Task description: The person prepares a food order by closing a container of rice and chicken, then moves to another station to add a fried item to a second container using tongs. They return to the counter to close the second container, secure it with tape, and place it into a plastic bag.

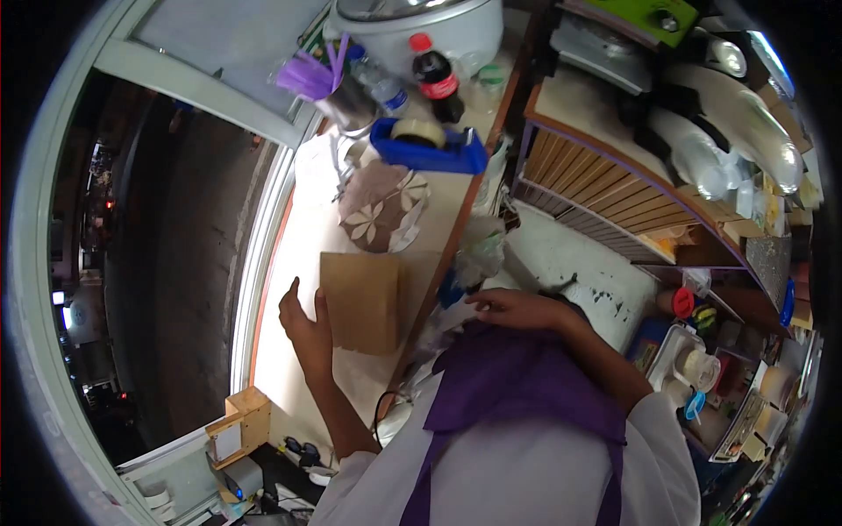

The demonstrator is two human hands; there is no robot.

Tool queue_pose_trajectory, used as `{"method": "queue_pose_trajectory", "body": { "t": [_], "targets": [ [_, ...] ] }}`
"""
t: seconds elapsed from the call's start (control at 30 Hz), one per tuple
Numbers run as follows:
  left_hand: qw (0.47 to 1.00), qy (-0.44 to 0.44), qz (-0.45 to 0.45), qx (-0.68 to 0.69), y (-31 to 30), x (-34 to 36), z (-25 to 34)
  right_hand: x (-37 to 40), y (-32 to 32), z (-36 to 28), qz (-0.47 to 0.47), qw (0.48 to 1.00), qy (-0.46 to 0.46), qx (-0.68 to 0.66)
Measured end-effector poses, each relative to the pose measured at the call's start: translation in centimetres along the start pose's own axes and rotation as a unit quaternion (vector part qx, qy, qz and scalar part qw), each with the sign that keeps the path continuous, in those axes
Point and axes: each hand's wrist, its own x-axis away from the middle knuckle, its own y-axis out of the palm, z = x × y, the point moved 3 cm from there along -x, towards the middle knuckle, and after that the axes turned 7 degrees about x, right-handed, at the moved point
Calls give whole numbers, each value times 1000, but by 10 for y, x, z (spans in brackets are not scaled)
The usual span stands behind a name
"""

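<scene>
A brown paper bag point(361, 302) lies flat on the white counter point(289, 351) in front of me. My left hand point(307, 329) is at the bag's left edge, thumb and fingers apart, with nothing between them. Close in front of my purple apron, my right hand point(509, 309) is held with its fingers loosely stretched and bent a little, and nothing shows in it. Clear plastic bags point(478, 250) hang at the counter's edge near the right fingers. Just beyond the paper bag sits a round brown floral cloth item point(377, 206).
A blue tape dispenser point(430, 147), a cola bottle point(436, 79), a water bottle point(377, 83) and a metal cup of purple straws point(346, 103) stand farther back, before a large pot point(421, 35). On the left is a window frame point(259, 263); a wooden box point(239, 425) sits nearer me.
</scene>
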Motion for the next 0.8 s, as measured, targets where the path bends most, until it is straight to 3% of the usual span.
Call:
{"method": "queue_pose_trajectory", "body": {
  "t": [0.07, 0.1, 0.17, 0.2, 0.27, 0.37, 0.4, 0.47, 0.5, 0.53, 0.6, 0.67, 0.7, 0.73, 0.8],
  "targets": [
    [994, 75, 20, 75, 7, 14, 39, 39, -16, 45, 35, 996, 10, 84],
    [989, 94, -2, 114, 12, 23, 65, 59, -19, 71, 30, 994, 61, 88],
    [962, 105, -86, 238, 38, 48, 115, 101, -21, 123, 53, 991, 75, 96],
    [921, 117, -187, 322, 58, 59, 141, 125, -25, 133, 14, 990, 134, 52],
    [858, 179, -359, 321, 106, 83, 197, 154, -9, 217, 38, 990, 111, 77],
    [730, 218, -589, 269, 173, 136, 307, 215, -9, 275, 28, 992, 75, -101],
    [682, 245, -640, 254, 197, 152, 338, 246, -18, 261, 53, 975, 94, -192],
    [601, 300, -699, 246, 245, 183, 394, 283, -15, 315, 65, 958, 44, -277],
    [568, 332, -711, 250, 264, 202, 420, 318, -22, 303, 89, 944, 0, -317],
    [534, 360, -722, 252, 280, 218, 446, 350, -23, 310, 174, 933, 27, -313],
    [506, 408, -718, 250, 305, 237, 496, 428, -44, 260, 305, 865, 212, -336],
    [491, 444, -711, 239, 322, 252, 537, 471, -71, 308, 355, 896, 228, -137],
    [482, 446, -712, 252, 330, 258, 555, 498, -93, 321, 418, 867, 270, -37],
    [468, 412, -738, 259, 341, 265, 566, 533, -122, 323, 471, 824, 309, 65],
    [444, 347, -779, 275, 371, 272, 582, 594, -183, 256, 720, 636, 277, -12]
  ]
}}
